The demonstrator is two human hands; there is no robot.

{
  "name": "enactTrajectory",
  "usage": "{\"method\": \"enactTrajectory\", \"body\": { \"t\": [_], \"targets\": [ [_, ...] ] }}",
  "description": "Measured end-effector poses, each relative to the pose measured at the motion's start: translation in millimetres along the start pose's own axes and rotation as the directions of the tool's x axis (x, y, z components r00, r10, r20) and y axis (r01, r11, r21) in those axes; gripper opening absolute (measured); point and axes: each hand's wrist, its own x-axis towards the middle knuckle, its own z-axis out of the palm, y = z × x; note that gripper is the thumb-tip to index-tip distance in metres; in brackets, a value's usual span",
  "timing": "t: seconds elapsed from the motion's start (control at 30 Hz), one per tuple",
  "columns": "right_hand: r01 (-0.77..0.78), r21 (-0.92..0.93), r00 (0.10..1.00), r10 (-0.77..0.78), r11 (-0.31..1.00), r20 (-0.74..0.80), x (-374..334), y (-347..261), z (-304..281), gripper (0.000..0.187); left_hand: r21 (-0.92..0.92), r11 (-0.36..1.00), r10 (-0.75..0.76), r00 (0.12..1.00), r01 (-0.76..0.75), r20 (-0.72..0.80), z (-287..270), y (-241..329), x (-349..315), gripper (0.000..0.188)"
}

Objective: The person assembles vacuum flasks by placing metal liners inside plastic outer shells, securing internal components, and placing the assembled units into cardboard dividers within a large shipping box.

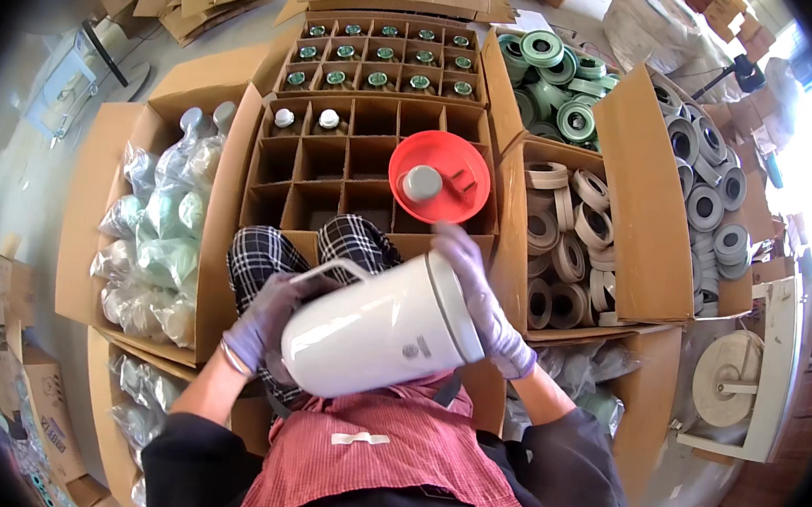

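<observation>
A large white jug with a loop handle lies tilted across my lap, its wide collared end toward the right. My left hand grips it at the left, near the handle and the rounded end; some of its fingers are hidden behind the jug. My right hand is closed around the collar at the wide end, with slightly blurred fingertips. Both hands wear thin pale purple gloves. Just beyond the jug, a red bowl rests on a divided carton. Inside the bowl are a light grey cap and small red pieces.
Two white-capped bottles stand in the carton's cells. Behind, another divided carton holds several green-topped bottles. Bagged parts fill a box at left. Boxes at right hold green rings, beige rings and grey rings.
</observation>
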Motion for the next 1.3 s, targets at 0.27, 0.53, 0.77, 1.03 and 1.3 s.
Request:
{"method": "enactTrajectory", "body": {
  "t": [0.27,0.53,0.77,1.03,1.3],
  "targets": [
    [-0.585,0.811,0.442,0.84,0.003,0.315,-44,62,25,0.075,0.616,0.405,0.753,0.629,-0.675,0.195,25,64,2,0.013],
    [-0.425,0.507,0.896,0.429,0.749,0.118,0,-1,3,0.067,-0.094,0.995,0.004,0.959,-0.032,-0.283,16,26,-5,0.023],
    [-0.484,0.55,0.821,0.571,0.681,0.016,4,26,9,0.071,-0.162,0.986,-0.079,0.963,0.038,-0.258,3,39,-2,0.021],
    [-0.509,0.847,0.589,0.78,0.154,0.213,24,15,27,0.048,0.52,0.674,0.669,0.732,-0.525,-0.127,4,39,10,0.014],
    [-0.408,0.477,0.876,0.481,0.778,-0.036,44,37,25,0.083,0.28,0.945,0.272,0.886,-0.172,-0.375,-26,36,8,0.02]
  ]
}}
